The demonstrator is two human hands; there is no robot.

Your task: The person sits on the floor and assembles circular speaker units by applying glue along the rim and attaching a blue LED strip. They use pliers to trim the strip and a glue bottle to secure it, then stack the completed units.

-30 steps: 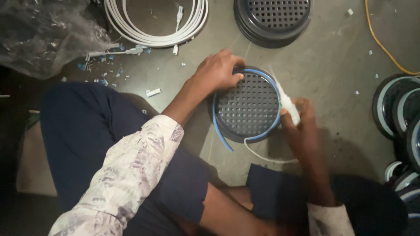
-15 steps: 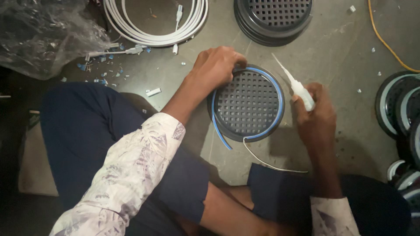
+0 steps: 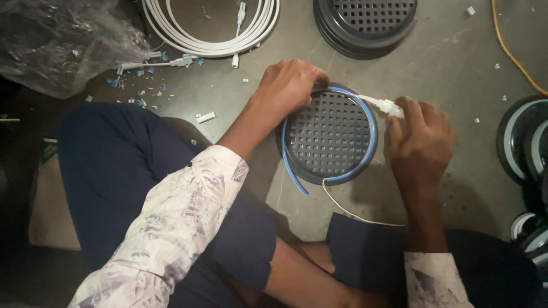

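Note:
A round black perforated grille (image 3: pixel 331 134) lies flat on the grey floor between my knees. A blue flexible strip (image 3: pixel 371 142) curves around its rim, with one loose end (image 3: pixel 294 179) hanging off the lower left. My left hand (image 3: pixel 288 85) presses the strip onto the grille's upper left rim. My right hand (image 3: pixel 419 140) holds the strip's white end connector (image 3: pixel 387 105) at the upper right rim. A thin white wire (image 3: pixel 354 214) trails from the grille's lower edge toward my right leg.
A stack of black perforated grilles (image 3: pixel 365 23) stands at the top. A coil of white strip (image 3: pixel 211 28) lies top centre, crumpled clear plastic (image 3: pixel 57 40) top left. Blue and white scraps (image 3: pixel 142 91) litter the floor. Round black-and-white parts (image 3: pixel 528 142) sit at the right edge; a yellow cable (image 3: pixel 511 51) runs top right.
My right hand has brought the white connector down from a raised, tilted position to the grille's upper right rim. My left hand stays pressed on the upper left rim.

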